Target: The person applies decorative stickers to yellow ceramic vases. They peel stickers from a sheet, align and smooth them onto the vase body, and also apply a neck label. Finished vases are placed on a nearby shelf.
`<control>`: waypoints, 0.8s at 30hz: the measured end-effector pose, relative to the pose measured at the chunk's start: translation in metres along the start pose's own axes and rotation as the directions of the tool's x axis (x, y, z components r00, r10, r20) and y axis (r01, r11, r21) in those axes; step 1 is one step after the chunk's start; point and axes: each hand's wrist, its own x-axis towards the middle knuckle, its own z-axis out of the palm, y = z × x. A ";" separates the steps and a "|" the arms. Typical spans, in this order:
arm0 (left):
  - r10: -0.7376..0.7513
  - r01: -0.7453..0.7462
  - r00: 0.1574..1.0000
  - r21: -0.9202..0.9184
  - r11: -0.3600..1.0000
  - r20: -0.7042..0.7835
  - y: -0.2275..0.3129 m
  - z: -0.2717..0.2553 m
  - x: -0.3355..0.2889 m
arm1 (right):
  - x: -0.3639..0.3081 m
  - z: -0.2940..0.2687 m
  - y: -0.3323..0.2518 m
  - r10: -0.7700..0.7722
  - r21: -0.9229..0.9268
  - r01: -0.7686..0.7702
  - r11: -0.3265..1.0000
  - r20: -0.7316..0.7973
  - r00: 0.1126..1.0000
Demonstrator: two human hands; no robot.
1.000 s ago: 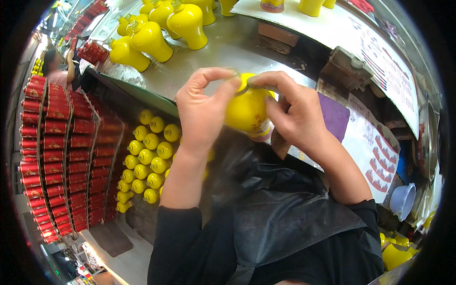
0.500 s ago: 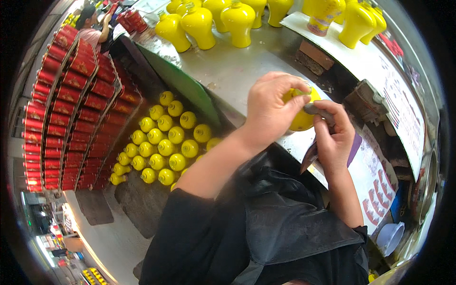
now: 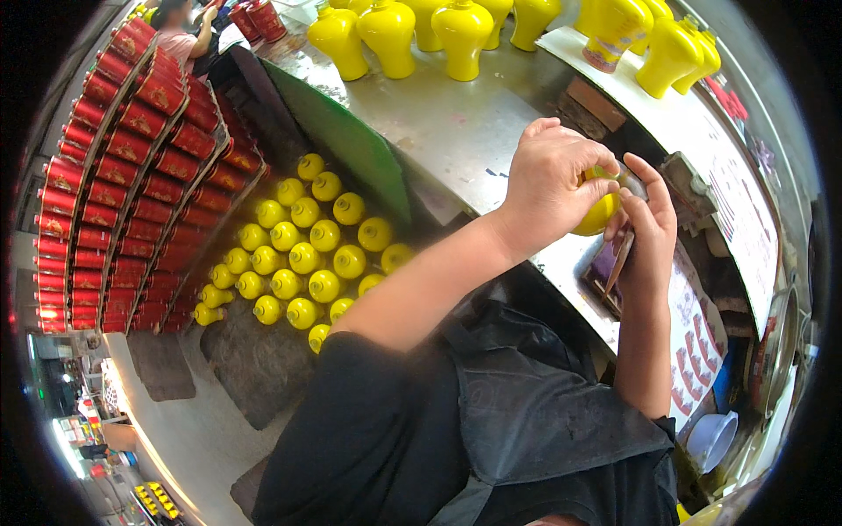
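My left hand (image 3: 559, 184) is closed, its thumb and fingers round the neck of a glossy yellow bottle (image 3: 598, 216) above the metal table's near edge. Most of that bottle is hidden behind the hand. On the bottle's other side, my right hand (image 3: 649, 215) is closed on a small grey pad (image 3: 630, 181), partly covered by its fingers, held close to the bottle. Beneath the right hand lies a dark purple, flat object (image 3: 603, 268) with a brown edge, on the table; its kind is unclear.
Yellow bottles stand on the metal table (image 3: 421, 123) and on a white board (image 3: 667, 110). Several more yellow bottles (image 3: 324, 235) stand on the floor at left, beside stacked red cylinders (image 3: 132, 175). Printed decal sheets (image 3: 697, 351) and a pale bowl (image 3: 711, 438) are at right. Another person (image 3: 180, 39) works far left.
Both hands and the yellow bottle have shifted right in the picture. The bottle now appears more covered by my left hand, and my right hand has turned, its fingers pointing more upward.
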 end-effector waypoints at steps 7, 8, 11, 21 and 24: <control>-0.029 0.020 0.998 0.169 0.985 0.051 0.004 0.004 0.008 | -0.004 -0.006 -0.016 0.072 0.101 -0.078 0.992 0.057 0.996; -0.012 0.000 0.995 0.122 0.993 0.098 0.003 0.001 0.010 | -0.001 -0.009 -0.016 0.071 0.129 -0.079 0.989 0.067 0.995; 0.007 -0.017 0.987 0.058 0.998 0.164 0.001 -0.004 0.014 | 0.007 -0.017 -0.012 0.046 0.166 -0.069 0.984 0.136 0.990; -0.061 0.031 0.991 0.245 0.969 0.117 0.009 -0.008 0.012 | -0.040 0.009 0.027 -0.477 -0.530 0.478 0.701 0.151 0.866; -0.068 0.040 0.990 0.218 0.975 0.124 0.009 -0.010 0.011 | -0.032 0.007 0.036 -0.531 -0.429 0.507 0.748 0.072 0.844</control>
